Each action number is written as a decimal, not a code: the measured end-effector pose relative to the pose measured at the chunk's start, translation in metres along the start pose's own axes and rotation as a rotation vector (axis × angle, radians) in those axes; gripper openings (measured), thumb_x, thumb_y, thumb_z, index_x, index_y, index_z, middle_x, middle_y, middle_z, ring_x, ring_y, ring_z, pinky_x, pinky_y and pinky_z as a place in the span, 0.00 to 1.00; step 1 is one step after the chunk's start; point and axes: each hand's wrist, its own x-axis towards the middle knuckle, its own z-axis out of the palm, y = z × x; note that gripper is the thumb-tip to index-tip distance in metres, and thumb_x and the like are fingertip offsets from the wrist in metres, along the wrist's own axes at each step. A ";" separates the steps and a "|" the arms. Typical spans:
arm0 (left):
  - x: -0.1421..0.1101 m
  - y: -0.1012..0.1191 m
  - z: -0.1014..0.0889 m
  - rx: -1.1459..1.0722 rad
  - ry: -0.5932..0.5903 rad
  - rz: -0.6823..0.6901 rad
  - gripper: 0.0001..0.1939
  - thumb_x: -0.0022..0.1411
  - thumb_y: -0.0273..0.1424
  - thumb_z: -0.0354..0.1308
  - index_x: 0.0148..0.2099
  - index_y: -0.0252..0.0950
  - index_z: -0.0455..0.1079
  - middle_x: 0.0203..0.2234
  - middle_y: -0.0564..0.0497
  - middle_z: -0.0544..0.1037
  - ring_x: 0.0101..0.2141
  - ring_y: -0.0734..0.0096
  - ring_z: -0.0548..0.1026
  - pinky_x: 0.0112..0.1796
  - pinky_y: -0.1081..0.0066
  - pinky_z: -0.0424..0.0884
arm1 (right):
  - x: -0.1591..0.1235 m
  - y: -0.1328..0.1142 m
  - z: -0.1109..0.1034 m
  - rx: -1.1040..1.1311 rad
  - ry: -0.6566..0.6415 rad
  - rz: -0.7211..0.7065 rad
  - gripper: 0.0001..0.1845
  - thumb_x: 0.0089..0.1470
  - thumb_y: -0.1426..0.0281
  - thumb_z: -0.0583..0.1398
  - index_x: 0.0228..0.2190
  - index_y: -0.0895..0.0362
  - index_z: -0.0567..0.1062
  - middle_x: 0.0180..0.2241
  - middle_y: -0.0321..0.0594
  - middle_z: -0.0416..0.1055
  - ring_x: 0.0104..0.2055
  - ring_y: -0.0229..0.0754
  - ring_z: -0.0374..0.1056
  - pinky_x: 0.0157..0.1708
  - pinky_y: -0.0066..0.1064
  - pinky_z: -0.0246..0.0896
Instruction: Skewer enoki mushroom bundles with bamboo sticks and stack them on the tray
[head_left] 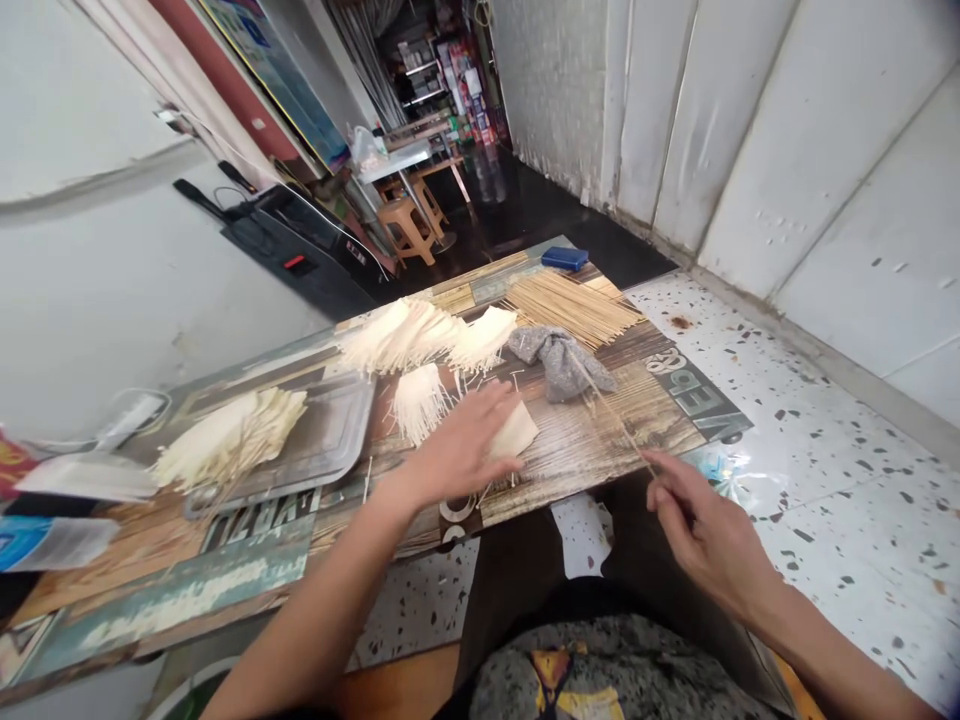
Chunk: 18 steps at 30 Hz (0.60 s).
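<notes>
My left hand [469,440] lies palm down with its fingers stretched out, over a pale flat piece of enoki mushroom [516,430] that is partly hidden under it. Between the fingers of my right hand [686,510], at the table's front edge, is a thin bamboo skewer [619,425], its tip pointing away from me past a grey cloth [559,362]. Just beyond my left hand a small bundle of enoki [420,400] fans out. More enoki bundles [405,335] lie in a row behind it.
Several loose bamboo skewers [574,308] are spread near a blue box [564,259] at the far end. On the left, a clear tray [352,440] carries skewered enoki [232,435]. A blue-and-white packet [56,542] sits at the far left. Stools [409,225] stand beyond the table.
</notes>
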 end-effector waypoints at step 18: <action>0.006 0.016 0.053 0.144 0.182 -0.264 0.29 0.70 0.37 0.37 0.67 0.24 0.50 0.65 0.35 0.53 0.66 0.54 0.49 0.63 0.51 0.46 | -0.026 -0.027 0.012 -0.200 -0.254 -0.194 0.25 0.60 0.76 0.45 0.57 0.67 0.62 0.24 0.40 0.74 0.19 0.43 0.68 0.17 0.32 0.58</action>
